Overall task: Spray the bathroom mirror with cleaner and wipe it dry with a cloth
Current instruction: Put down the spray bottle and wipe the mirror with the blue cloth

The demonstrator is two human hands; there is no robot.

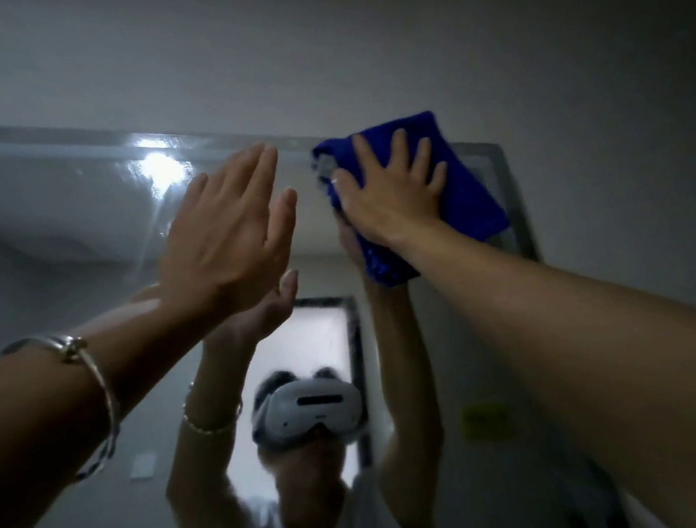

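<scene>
The bathroom mirror (pixel 61 230) fills the wall ahead, its top edge running across the upper part of the view. My right hand (pixel 390 188) presses a folded blue cloth (pixel 466 194) flat against the glass near the mirror's top right corner, fingers spread over it. My left hand (pixel 230 232) is raised to the left of the cloth, fingers straight and together, holding nothing; I cannot tell whether it touches the glass. A silver bracelet (pixel 82 371) circles my left wrist. No spray bottle is in view.
The mirror reflects a person with both arms raised, a white headset (pixel 308 410), a bright doorway (pixel 303 343) behind and a ceiling light glare (pixel 161 166). A blurred yellow-green object (pixel 486 420) shows at the lower right. Plain grey wall lies above and right of the mirror.
</scene>
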